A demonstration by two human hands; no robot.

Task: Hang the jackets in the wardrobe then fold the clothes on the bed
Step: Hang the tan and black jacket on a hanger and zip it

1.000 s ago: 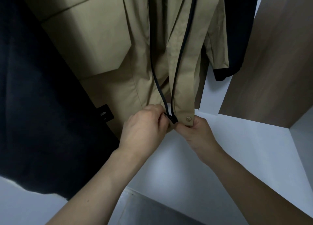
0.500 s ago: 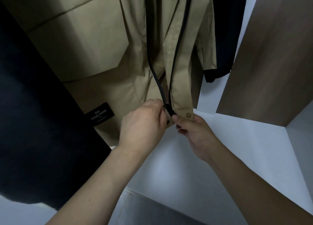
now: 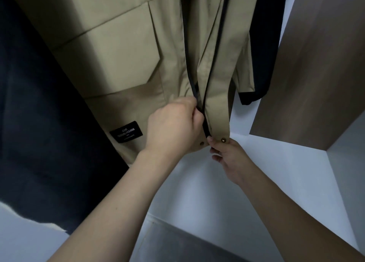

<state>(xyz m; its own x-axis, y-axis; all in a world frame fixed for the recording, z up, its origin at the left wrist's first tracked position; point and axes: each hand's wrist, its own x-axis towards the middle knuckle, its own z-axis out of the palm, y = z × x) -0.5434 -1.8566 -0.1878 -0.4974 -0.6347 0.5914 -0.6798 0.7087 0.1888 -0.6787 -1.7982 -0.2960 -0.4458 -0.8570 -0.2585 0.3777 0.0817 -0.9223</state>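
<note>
A khaki jacket (image 3: 126,64) with a large flap pocket and a black label hangs inside the wardrobe. Its black zipper (image 3: 206,127) runs up the open front. My left hand (image 3: 173,127) pinches the zipper a little above the hem, fingers curled round it. My right hand (image 3: 227,153) pinches the jacket's bottom hem just below the zipper's end, beside a brass snap button (image 3: 223,140).
A dark navy garment (image 3: 39,123) hangs at the left, touching the khaki jacket. A black garment (image 3: 262,54) hangs behind on the right. A brown wardrobe panel (image 3: 312,74) stands at the right. The white wardrobe floor (image 3: 276,172) lies below.
My left hand has risen along the zipper, away from my right hand, which stays at the hem. More of the jacket's label and a second snap button now show.
</note>
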